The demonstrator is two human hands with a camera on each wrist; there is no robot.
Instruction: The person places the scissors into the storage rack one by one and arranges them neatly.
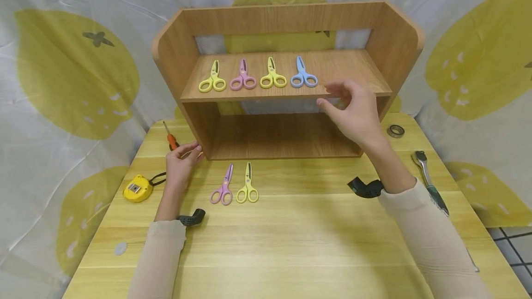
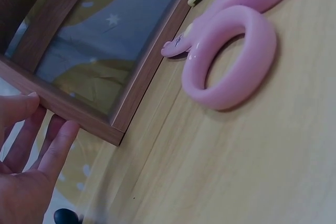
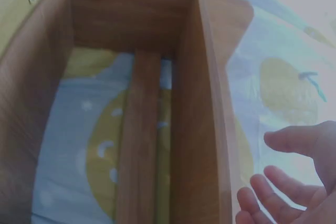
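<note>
A wooden shelf unit (image 1: 287,77) stands on the yellow table (image 1: 291,243), its long axis running left to right and its open front facing the person; no writing can be read anywhere. On its upper board four scissors lie in a row, handles toward the front: yellow (image 1: 213,80), pink (image 1: 243,77), yellow (image 1: 272,76) and blue (image 1: 303,75). The right hand (image 1: 353,112) hovers by the shelf's right front, fingers loosely spread and holding nothing, while the left hand (image 1: 181,163) touches its lower left corner with straight fingers, and a pink pair (image 1: 223,187) and a yellow pair (image 1: 247,186) lie just before it, blades pointing at the shelf.
</note>
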